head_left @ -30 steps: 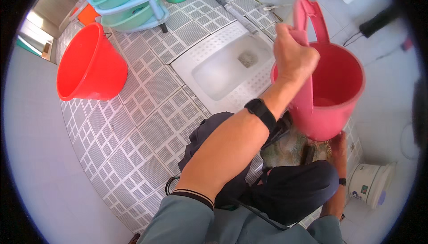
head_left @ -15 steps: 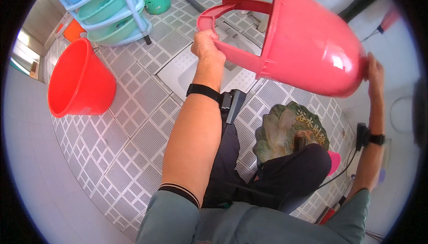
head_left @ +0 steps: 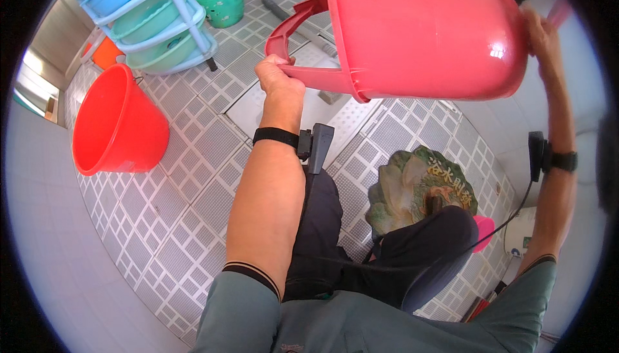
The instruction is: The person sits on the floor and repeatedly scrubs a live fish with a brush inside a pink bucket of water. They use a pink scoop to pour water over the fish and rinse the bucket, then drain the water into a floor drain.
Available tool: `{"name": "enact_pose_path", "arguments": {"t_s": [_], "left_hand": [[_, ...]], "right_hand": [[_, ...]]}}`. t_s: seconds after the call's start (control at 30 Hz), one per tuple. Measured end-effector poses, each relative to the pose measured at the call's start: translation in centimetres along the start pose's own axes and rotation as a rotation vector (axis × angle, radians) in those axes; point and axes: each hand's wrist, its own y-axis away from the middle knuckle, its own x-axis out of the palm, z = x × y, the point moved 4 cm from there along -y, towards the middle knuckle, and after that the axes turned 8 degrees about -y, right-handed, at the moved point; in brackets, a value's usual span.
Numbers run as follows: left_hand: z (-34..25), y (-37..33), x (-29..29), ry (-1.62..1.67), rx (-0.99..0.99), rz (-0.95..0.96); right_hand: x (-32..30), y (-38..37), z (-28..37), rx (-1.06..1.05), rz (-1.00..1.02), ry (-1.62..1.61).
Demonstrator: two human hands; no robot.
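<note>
Tiled floor (head_left: 193, 179) open below L of grip. Pink bucket (head_left: 425, 30) tipped on its side, raised higher vs 0.5 s ago; contents not visible. Red bucket (head_left: 116, 121) well L of grip, empty. Left hand (head_left: 278, 77) clamped on handle (head_left: 290, 30); right hand (head_left: 541, 34) pressed on bucket base, fingers hidden.
</note>
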Motion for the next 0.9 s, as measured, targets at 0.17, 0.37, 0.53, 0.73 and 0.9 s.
{"name": "enact_pose_path", "arguments": {"t_s": [0.17, 0.37, 0.53, 0.73, 0.9], "left_hand": [[-0.6, -1.2, -0.7, 0.023, 0.024, 0.038], [-1.3, -2.7, -1.1, -0.026, 0.087, 0.152], [-1.2, -2.8, -0.8, -0.113, 0.078, 0.143], [-1.8, -1.6, 0.0, -0.184, 0.135, 0.157], [0.2, 0.7, 3.5, -0.304, 0.198, 0.378]], "right_hand": [[1.7, -0.2, 1.2, -0.081, -0.093, -0.008], [3.0, 0.3, -0.3, 0.054, -0.025, -0.014], [3.3, 1.8, -2.8, 0.072, -0.068, 0.108], [4.6, 6.8, -9.0, 0.126, 0.014, 0.018], [4.7, 17.1, -19.2, 0.646, 0.128, -0.161]]}}
